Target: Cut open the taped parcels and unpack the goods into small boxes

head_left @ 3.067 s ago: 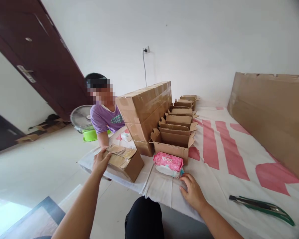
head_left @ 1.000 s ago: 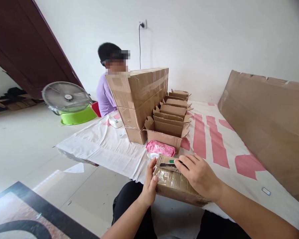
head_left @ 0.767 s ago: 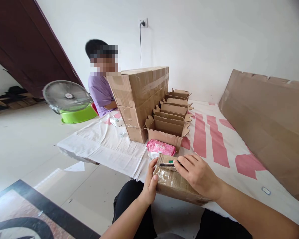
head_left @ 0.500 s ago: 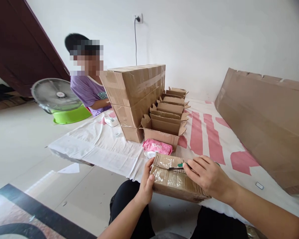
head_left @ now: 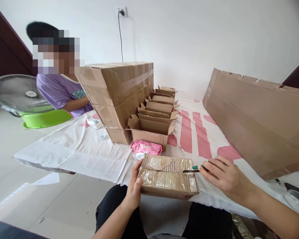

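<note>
In the head view, the taped box (head_left: pixel 165 181) is grasped at its left end by the left hand (head_left: pixel 134 187), by the near edge of the counter (head_left: pixel 77 156). The green knife (head_left: pixel 196 168) is gripped in the right hand (head_left: pixel 225 176), blade over the box's top seam.

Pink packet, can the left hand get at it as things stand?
Probably not while the left hand holds the taped box; once free, it could likely reach the pink packet just beyond, its top uncovered.
</note>
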`<control>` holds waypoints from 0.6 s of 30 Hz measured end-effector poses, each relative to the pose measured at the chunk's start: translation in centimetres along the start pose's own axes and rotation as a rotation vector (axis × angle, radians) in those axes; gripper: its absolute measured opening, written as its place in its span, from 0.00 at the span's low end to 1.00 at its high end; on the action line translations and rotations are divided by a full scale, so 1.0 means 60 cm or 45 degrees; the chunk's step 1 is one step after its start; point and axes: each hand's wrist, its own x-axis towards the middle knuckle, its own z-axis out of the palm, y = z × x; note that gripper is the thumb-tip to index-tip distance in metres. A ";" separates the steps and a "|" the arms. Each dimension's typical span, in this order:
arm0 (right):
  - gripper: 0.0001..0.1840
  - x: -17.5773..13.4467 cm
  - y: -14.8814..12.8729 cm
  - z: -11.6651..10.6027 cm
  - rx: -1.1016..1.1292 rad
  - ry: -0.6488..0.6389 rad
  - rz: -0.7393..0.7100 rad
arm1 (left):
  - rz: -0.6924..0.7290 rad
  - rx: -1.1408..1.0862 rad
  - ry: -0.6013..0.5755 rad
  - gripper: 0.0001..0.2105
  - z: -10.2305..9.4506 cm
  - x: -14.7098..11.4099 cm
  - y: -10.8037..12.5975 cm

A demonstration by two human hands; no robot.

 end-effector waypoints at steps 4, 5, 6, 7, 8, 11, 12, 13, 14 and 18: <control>0.20 -0.024 0.007 -0.014 0.036 -0.020 0.051 | -0.002 -0.003 -0.012 0.30 0.000 0.000 0.000; 0.20 -0.032 0.010 -0.015 0.071 -0.021 0.085 | -0.006 -0.004 -0.018 0.30 0.001 0.000 0.002; 0.21 -0.041 0.014 -0.014 0.107 -0.019 0.137 | -0.012 -0.004 -0.022 0.30 0.001 0.001 0.004; 0.20 -0.052 0.018 -0.010 0.135 -0.013 0.202 | -0.019 -0.004 -0.024 0.30 0.001 0.001 0.006; 0.19 -0.064 0.023 -0.004 0.151 0.000 0.275 | -0.027 -0.005 -0.024 0.30 0.002 0.001 0.008; 0.13 -0.107 0.036 0.032 0.162 0.037 0.501 | -0.048 -0.010 -0.004 0.31 0.003 0.001 0.010; 0.12 -0.122 0.037 0.049 0.180 0.026 0.565 | -0.054 -0.014 0.006 0.31 0.004 0.001 0.010; 0.13 -0.137 0.038 0.066 0.212 -0.003 0.622 | -0.057 -0.017 0.015 0.32 0.005 0.000 0.011; 0.13 -0.151 0.036 0.084 0.262 -0.060 0.674 | -0.059 -0.020 0.024 0.32 0.005 0.000 0.011; 0.15 -0.194 0.014 0.142 0.533 -0.384 0.862 | -0.046 -0.027 0.027 0.31 0.005 0.002 0.017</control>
